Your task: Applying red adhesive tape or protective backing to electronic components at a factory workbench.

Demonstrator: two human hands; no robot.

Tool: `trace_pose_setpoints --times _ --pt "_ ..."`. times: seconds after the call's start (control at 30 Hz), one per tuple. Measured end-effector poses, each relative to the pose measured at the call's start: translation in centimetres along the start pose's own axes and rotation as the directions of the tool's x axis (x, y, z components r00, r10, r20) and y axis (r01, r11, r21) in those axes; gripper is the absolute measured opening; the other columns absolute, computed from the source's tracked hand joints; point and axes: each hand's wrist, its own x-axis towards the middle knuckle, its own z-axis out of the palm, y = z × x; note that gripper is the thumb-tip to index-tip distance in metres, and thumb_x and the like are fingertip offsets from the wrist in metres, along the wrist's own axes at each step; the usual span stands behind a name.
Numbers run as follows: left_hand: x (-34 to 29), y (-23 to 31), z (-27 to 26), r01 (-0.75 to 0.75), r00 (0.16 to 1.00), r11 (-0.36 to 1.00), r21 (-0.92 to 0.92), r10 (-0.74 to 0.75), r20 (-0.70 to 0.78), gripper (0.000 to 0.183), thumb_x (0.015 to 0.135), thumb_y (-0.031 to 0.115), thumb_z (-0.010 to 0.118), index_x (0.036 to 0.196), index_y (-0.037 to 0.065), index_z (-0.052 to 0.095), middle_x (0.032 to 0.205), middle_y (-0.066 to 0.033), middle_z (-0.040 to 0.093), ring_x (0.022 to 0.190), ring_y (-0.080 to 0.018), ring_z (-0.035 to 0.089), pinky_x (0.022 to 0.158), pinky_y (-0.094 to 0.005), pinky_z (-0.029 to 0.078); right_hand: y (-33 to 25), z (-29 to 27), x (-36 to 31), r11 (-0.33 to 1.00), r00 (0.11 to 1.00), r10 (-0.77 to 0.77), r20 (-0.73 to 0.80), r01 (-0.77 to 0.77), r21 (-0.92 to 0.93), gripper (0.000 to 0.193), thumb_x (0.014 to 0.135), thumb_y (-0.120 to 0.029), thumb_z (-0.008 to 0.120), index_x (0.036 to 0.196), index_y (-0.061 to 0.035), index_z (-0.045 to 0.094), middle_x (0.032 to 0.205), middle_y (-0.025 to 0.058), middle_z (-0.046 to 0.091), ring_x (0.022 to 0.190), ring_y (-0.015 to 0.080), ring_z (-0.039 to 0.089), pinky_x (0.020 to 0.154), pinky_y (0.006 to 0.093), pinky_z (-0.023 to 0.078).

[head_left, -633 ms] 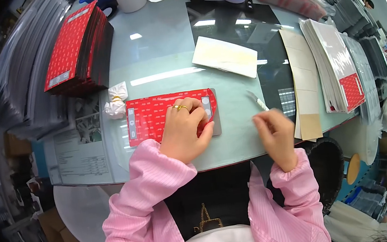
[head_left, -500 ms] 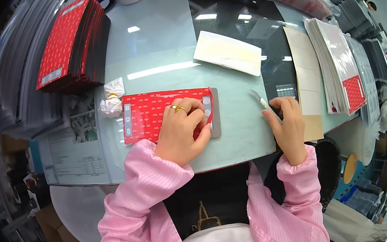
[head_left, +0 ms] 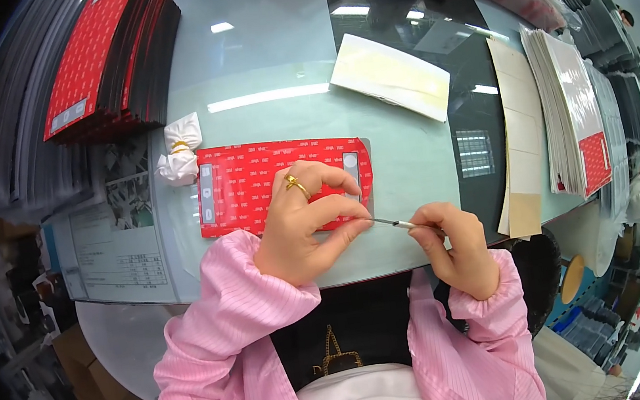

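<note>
Keep clear of the cutting edge while your left hand (head_left: 303, 226) pinches the tip of the knife (head_left: 403, 224) and your right hand (head_left: 458, 247) its handle, above the table (head_left: 411, 157), beside the red panel (head_left: 239, 190).

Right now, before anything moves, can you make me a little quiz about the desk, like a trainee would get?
1. Which hand grips the white-handled thin tool?

2. True or false: the tied white bundle lies to the left of the red sheet.

3. Pick one: the ring on the left hand is
A. silver
B. gold-coloured
C. black

Key:
1. The right hand.
2. True.
3. B.
</note>
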Motion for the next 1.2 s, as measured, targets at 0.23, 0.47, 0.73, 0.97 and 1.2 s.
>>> trace_pose_setpoints --times 0.23,0.47,0.73,0.97,1.2 --pt "-0.2 -0.1 -0.1 0.071 0.994 0.975 -0.212 -0.087 -0.067 0.012 0.081 0.004 0.079 0.083 0.006 0.068 0.099 -0.0058 0.064 0.094 -0.0228 0.059 0.084 -0.0365 0.045 0.9 0.1 0.1 0.975 0.982 -0.170 -0.081 0.156 -0.160 0.025 0.085 0.002 0.073 0.110 -0.0040 0.074 0.071 0.0083 0.055 0.059 0.0223 0.054 0.053 0.0340 0.041" --pt "0.6 0.6 0.4 0.092 0.996 0.984 0.155 -0.091 -0.012 0.023 0.078 0.020 0.084 0.078 0.010 0.063 0.090 -0.0027 0.061 0.086 -0.0229 0.056 0.078 -0.0372 0.040 2.7 0.5 -1.8 0.964 0.974 -0.131 -0.183 0.083 -0.251 0.025 0.082 -0.003 0.079 0.107 -0.0048 0.078 0.069 0.0059 0.054 0.059 0.0187 0.052 0.052 0.0322 0.039" --pt "0.3 -0.1 1.0 0.052 0.999 0.975 0.217 -0.048 -0.023 0.016 0.075 0.010 0.077 0.075 0.011 0.061 0.090 -0.0016 0.063 0.087 -0.0213 0.058 0.079 -0.0380 0.039 3.0 1.3 -1.4 0.956 0.970 -0.185 -0.157 0.141 -0.257 0.025 0.079 -0.003 0.081 0.104 -0.0044 0.078 0.065 0.0044 0.054 0.053 0.0173 0.051 0.048 0.0320 0.038" --pt "0.5 -0.3 1.1 0.066 0.998 0.977 0.204 -0.061 -0.029 0.015 0.075 0.007 0.075 0.074 0.011 0.060 0.089 -0.0007 0.063 0.085 -0.0206 0.058 0.077 -0.0371 0.039 3.0 1.4 -1.2 0.951 0.974 -0.181 -0.139 0.137 -0.279 0.025 0.077 -0.003 0.081 0.102 -0.0045 0.078 0.064 0.0037 0.054 0.051 0.0172 0.051 0.046 0.0320 0.037" --pt "0.5 -0.3 1.0 0.070 0.997 0.975 0.211 -0.070 -0.005 0.015 0.073 0.006 0.073 0.072 0.010 0.059 0.088 -0.0002 0.063 0.084 -0.0207 0.057 0.077 -0.0373 0.039 3.0 1.2 -1.2 0.959 0.972 -0.174 -0.157 0.131 -0.252 0.025 0.076 -0.002 0.081 0.101 -0.0048 0.078 0.064 0.0037 0.054 0.052 0.0172 0.051 0.046 0.0323 0.038"
